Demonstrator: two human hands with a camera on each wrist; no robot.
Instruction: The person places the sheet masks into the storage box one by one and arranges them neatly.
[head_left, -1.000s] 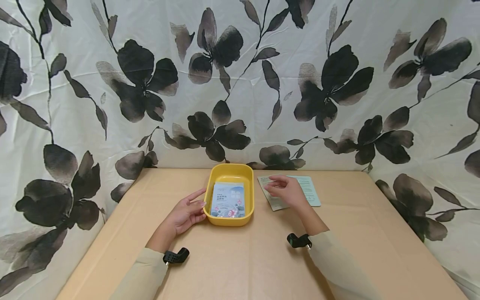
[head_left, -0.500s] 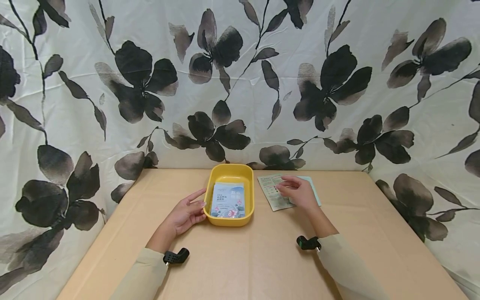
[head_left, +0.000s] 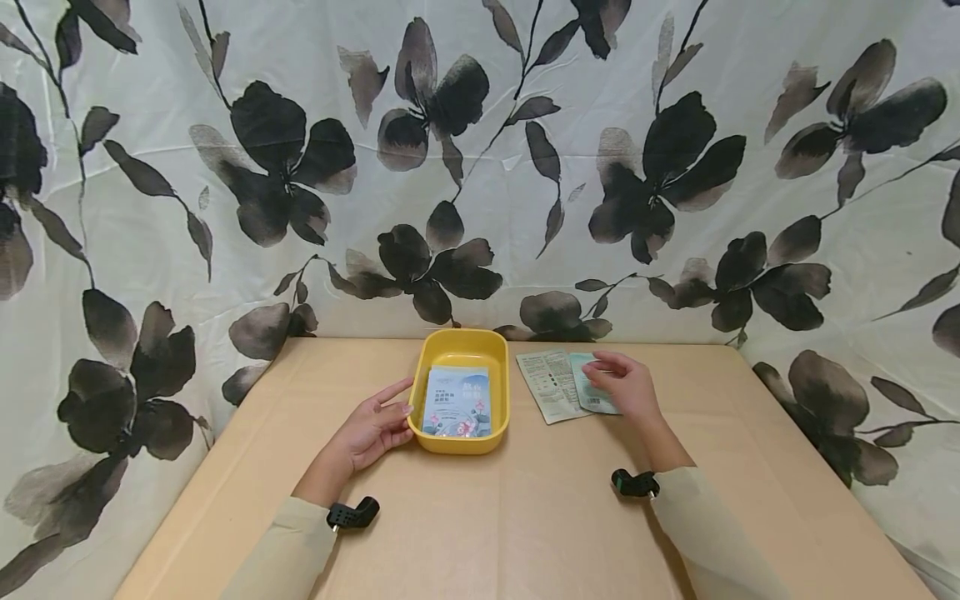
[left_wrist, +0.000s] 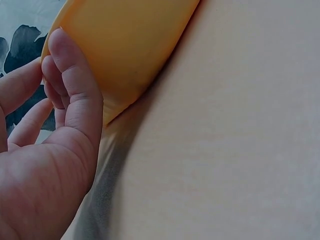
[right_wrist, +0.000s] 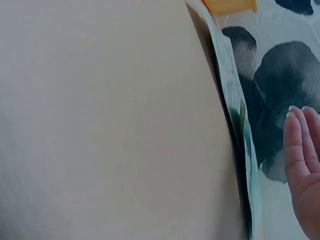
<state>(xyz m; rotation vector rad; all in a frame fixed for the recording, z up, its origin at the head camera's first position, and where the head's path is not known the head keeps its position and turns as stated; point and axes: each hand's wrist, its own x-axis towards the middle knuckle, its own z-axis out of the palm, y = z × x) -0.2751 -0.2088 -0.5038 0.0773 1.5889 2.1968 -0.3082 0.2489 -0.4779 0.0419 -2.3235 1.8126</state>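
Observation:
My left hand (head_left: 371, 433) touches the left side of a yellow plastic tray (head_left: 457, 444), its index finger stretched along the rim. In the left wrist view, the fingertips meet the tray's outer wall (left_wrist: 120, 50). A light-blue packet (head_left: 455, 400) printed with pink flowers lies flat in the tray. My right hand (head_left: 626, 387) hovers over a mint-green packet (head_left: 591, 387), partly covering it. Its fingers look straight with nothing between them in the right wrist view. Beside that packet, slightly overlapped, lies a pale-green packet (head_left: 551, 387) with dense print.
Everything lies near the far edge of a tan table (head_left: 480, 525). Behind the table hangs a white cloth (head_left: 540, 208) with dark flowers. Each wrist carries a small black camera (head_left: 352, 512).
My right hand has moved right across the two green packets, uncovering the printed one and the left part of the mint-green one. The left hand and the tray have stayed put.

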